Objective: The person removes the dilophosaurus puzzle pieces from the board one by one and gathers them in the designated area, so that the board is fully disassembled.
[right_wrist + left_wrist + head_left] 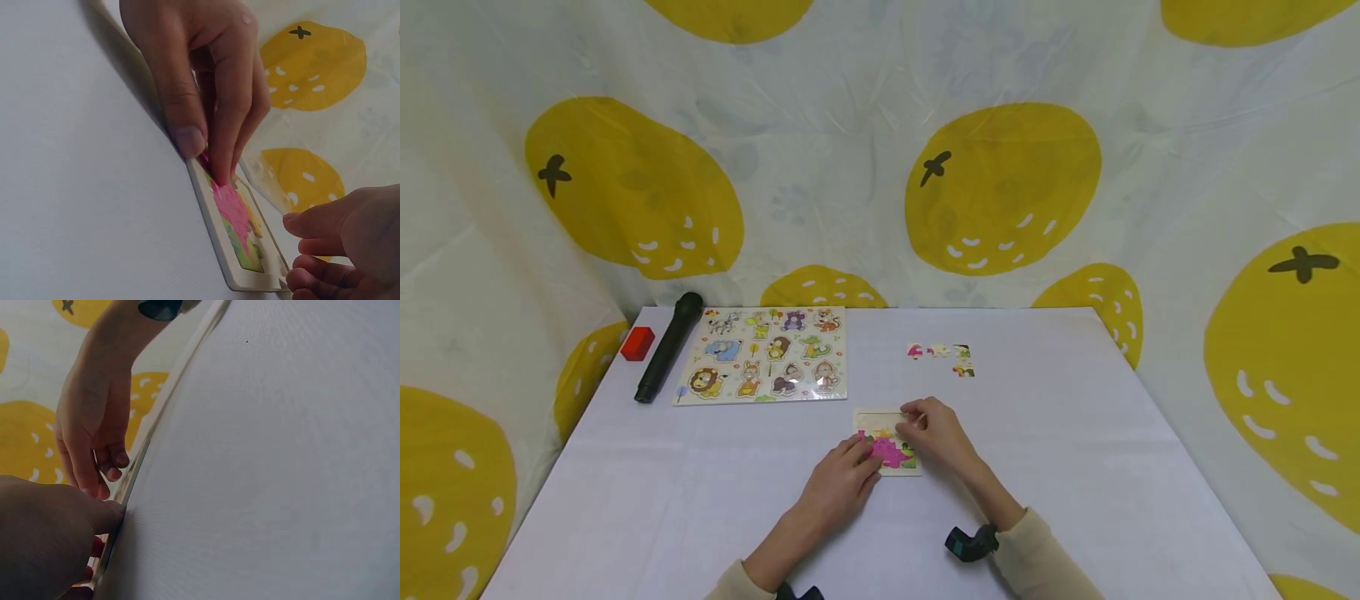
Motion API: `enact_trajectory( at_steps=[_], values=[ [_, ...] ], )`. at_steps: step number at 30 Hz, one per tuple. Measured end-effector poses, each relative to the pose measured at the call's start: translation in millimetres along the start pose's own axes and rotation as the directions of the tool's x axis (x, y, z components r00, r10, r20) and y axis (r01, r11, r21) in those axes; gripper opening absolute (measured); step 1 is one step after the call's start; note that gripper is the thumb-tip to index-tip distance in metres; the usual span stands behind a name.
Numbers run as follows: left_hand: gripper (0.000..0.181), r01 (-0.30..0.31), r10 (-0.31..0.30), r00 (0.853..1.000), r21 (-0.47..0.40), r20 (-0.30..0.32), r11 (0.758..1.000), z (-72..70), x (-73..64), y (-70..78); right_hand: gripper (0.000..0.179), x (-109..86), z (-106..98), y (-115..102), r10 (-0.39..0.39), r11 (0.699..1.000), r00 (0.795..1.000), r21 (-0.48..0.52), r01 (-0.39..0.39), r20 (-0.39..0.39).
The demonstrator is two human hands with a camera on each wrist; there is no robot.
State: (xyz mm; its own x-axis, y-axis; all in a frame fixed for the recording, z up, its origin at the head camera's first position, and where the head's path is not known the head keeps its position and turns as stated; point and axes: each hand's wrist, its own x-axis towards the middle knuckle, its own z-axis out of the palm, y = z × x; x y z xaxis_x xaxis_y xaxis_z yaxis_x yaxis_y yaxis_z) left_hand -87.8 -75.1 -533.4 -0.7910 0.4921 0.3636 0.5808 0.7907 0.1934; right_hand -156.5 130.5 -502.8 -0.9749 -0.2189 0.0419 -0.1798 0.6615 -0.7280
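Head view, white tabletop [1060, 425], fruit-print backdrop [827, 183], left hand [841, 475] grasping puzzle [891, 453], right hand [942, 433] hold unclear

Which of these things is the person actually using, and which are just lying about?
Seemingly part of the job:
small puzzle, held by the left hand, with the right hand at its far corner
loose puzzle pieces, probably for its gaps

Apparently just lying about:
animal picture board
black stick
red block
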Motion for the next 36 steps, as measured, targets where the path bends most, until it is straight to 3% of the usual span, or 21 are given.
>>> enact_trajectory(
  at_steps=[12, 21, 29, 36],
  values=[
    [0.024, -0.010, 0.010, 1.000, 0.002, -0.008, 1.000, 1.4, -0.1, -1.2, 0.022, -5.5, 10.1, -3.4, -0.019, 0.994, 0.994, -0.105, 0.030, 0.111],
    [0.025, -0.008, 0.008, 1.000, 0.009, 0.000, 1.000, 0.4, 0.4, -1.2, 0.013, -3.5, 12.7, -3.9, -0.054, 0.989, 0.990, -0.133, 0.071, 0.127],
    [0.021, -0.036, 0.037, 0.999, 0.037, -0.025, 0.999, 0.7, 1.5, -1.5, 0.014, -3.1, 13.1, -2.4, -0.061, 0.993, 0.992, -0.090, 0.072, 0.111],
    [0.022, -0.030, 0.031, 0.999, 0.040, -0.018, 0.999, 1.3, 2.1, -1.4, 0.019, -5.0, 9.8, -2.3, -0.044, 0.999, 0.988, 0.001, 0.044, 0.151]
  ],
)
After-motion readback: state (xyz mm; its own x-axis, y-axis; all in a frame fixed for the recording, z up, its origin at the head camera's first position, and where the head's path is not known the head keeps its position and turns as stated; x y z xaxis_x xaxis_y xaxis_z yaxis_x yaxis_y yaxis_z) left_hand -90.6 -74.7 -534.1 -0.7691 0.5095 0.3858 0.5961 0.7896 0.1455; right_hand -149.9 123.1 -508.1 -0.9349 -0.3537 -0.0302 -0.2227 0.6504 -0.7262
